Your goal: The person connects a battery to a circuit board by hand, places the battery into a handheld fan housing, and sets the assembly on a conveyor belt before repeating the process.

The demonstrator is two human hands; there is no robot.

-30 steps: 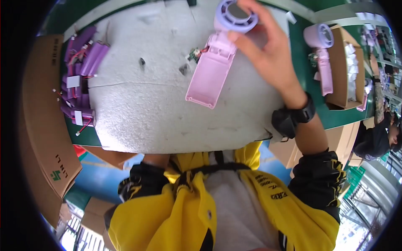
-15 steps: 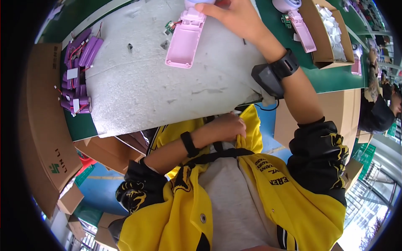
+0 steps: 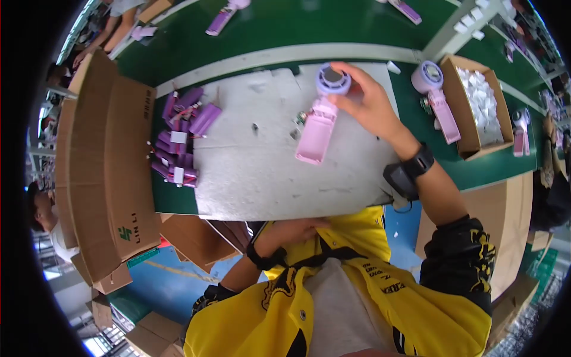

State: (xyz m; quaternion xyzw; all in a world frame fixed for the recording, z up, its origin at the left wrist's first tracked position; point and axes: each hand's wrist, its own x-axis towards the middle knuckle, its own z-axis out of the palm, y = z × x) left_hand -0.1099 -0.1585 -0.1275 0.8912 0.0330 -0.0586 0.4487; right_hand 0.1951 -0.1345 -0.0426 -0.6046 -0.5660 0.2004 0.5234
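A pink handheld fan (image 3: 317,134) with a lilac round head lies on the white foam mat (image 3: 256,172), its long handle shell open toward me. Wires and a small green circuit board stick out beside its neck. My right hand (image 3: 372,107) grips the fan head from the right, thumb at the neck and fingers curled over the top. Below the table edge, my left hand (image 3: 303,228) rests against my yellow jacket (image 3: 357,232); its fingers are hidden in the cloth. Purple battery cells (image 3: 178,137) with red wires and white pads lie in a pile left of the mat.
At the right stand another pink fan (image 3: 443,113) and a cardboard box (image 3: 502,113) of white pieces. A tall carton (image 3: 113,166) borders the left side. Across the green bench (image 3: 285,30) more fans lie beyond a pale rail (image 3: 238,68). Other people work at both sides.
The view has tilted up, showing more of the bench's far side. My right hand still holds the fan head. My left hand has slid left from the jacket hem it was pinching.
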